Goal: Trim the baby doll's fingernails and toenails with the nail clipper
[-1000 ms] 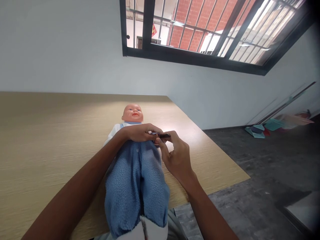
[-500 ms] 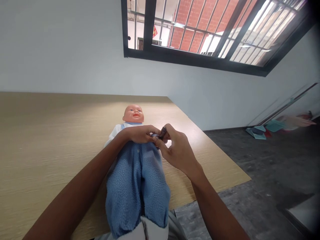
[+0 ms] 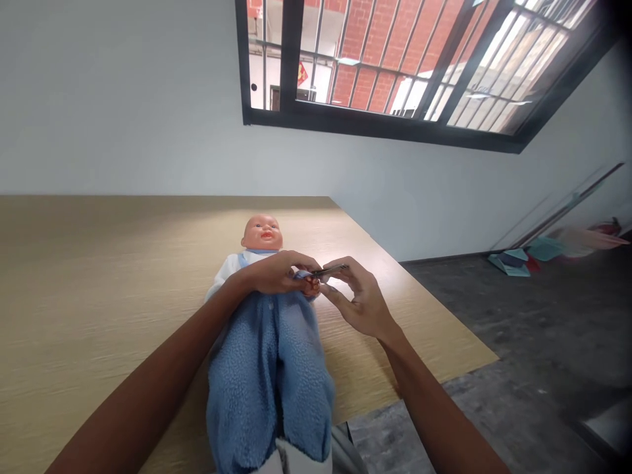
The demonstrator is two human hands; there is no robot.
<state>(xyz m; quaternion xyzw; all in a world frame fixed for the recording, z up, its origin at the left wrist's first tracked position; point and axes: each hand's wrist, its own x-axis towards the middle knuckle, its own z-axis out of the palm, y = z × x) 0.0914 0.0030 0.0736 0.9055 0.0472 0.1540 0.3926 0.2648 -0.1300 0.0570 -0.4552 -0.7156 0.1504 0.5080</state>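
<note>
A baby doll in a white top and blue fleecy trousers lies on its back on the wooden table, head toward the wall. My left hand reaches across its chest, fingers closed round the doll's arm near the cuff. The doll's small hand shows below my fingertips. At the right, my right hand has its thumb and fingers curved around a thin dark metallic tool, whose left end lies at the doll's hand. The exact kind of tool is too small to tell.
A pale wall stands behind the table, with a barred window above. The table's right edge slants toward the dark floor. Teal and pink dustpans and a long handle lie farther right.
My right hand has opened its grip somewhat and shifted slightly right; the tool now points sideways and shows more. The doll's hand has come into view. The camera view has tilted slightly up.
</note>
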